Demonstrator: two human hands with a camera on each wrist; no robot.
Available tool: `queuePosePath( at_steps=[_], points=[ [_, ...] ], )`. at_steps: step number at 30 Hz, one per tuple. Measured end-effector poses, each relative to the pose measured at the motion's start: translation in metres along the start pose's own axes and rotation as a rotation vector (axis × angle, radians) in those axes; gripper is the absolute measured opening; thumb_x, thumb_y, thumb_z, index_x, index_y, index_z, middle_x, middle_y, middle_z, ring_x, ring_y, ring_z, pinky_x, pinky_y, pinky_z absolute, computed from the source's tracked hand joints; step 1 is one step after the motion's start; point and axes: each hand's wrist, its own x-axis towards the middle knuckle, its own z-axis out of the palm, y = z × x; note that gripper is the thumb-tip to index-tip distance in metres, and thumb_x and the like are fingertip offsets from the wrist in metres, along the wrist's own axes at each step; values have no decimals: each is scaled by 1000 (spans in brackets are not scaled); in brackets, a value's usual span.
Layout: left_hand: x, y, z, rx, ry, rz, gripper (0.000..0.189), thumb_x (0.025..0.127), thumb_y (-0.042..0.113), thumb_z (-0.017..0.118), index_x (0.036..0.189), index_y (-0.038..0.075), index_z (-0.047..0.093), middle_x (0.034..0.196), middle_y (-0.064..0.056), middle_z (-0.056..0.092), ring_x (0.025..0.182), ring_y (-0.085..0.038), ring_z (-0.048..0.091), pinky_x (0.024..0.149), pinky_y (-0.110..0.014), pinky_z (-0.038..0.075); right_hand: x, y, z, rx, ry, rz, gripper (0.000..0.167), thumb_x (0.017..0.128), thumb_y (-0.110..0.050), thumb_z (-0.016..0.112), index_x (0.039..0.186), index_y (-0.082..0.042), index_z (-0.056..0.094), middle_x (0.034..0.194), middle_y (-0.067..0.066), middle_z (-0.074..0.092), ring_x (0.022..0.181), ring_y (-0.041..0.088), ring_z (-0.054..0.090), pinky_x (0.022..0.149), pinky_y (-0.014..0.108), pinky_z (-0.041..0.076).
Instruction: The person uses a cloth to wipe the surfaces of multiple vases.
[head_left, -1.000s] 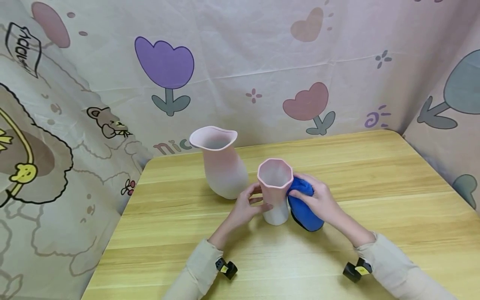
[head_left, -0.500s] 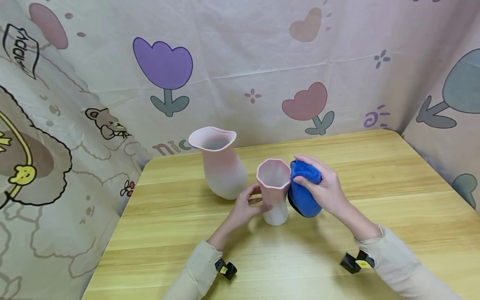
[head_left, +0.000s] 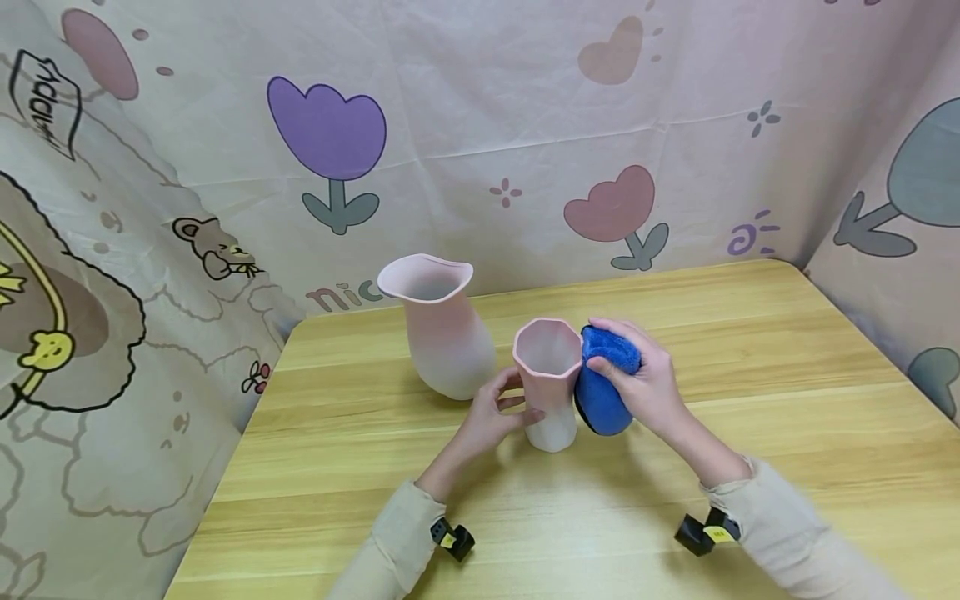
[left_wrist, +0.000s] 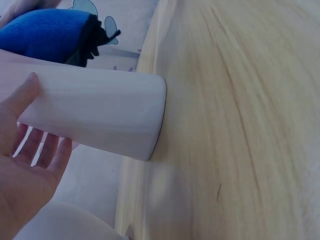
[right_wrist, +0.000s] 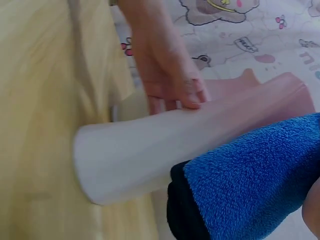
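A pink-and-white faceted vase (head_left: pixel 551 408) stands upright on the wooden table, its octagonal mouth facing up. My left hand (head_left: pixel 491 417) grips it from the left side, thumb in front and fingers behind, as the left wrist view confirms. On the other side, my right hand (head_left: pixel 648 379) holds a folded blue cloth (head_left: pixel 603 400) with a dark edge against the vase's right wall. The cloth's fluffy pile (right_wrist: pixel 255 180) shows close up in the right wrist view, overlapping part of the vase (right_wrist: pixel 145 150). Most of the right hand is out of that view.
A larger pink-and-white vase (head_left: pixel 450 350) with a wavy rim stands behind and left of the held one, close to the left hand. The wooden table (head_left: pixel 315 475) reaches back to a printed fabric backdrop (head_left: pixel 465 108).
My right hand has shifted the blue cloth upward along the vase's right side, then slightly back down. The left hand and both vases stay in place.
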Motion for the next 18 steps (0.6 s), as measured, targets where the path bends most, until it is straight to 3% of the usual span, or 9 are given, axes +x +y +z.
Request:
queuePosePath(
  at_steps=[7,14,18],
  points=[
    [0,0,-1,0,-4,-29,56,75,-2,70,126,0,46,120,-19,52,114,-33,46,95,-38,43,-17,19,11,20,-32,34,43,72,3,71,113,-1,60,109,14,62,101,5,54,86,14,44],
    [0,0,-1,6,-9,-38,56,76,0,70,126,1,46,121,-18,51,115,-32,46,96,-40,43,-30,41,14,-87,-230,24,43,73,-1,71,114,-1,58,110,13,61,102,27,58,85,43,49],
    [0,1,-1,8,-14,-39,56,76,0,70,127,1,45,121,-17,51,115,-31,46,96,-39,43,-31,46,12,-108,-349,58,40,77,-9,70,115,-2,57,112,13,60,104,30,57,86,47,47]
  ],
)
